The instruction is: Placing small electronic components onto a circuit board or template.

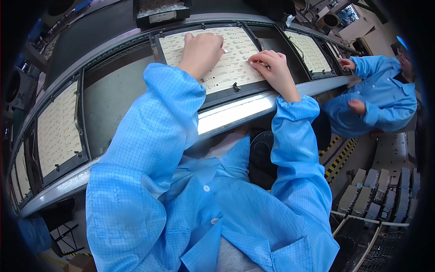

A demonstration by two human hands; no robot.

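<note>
Over the pale board, right hand pinches a white part, likely light, best edge-held; left hand curled, hold unclear.

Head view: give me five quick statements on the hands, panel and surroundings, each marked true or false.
1. The left hand and right hand are over the same pale panel. True.
2. The black bin stands at the panel's near edge. False: it is beyond the far edge.
3. A dark frame borders the panel. True.
4. The co-worker is at picture left. False: at picture right.
5. Both hands wear gloves. False: both are bare.
</note>
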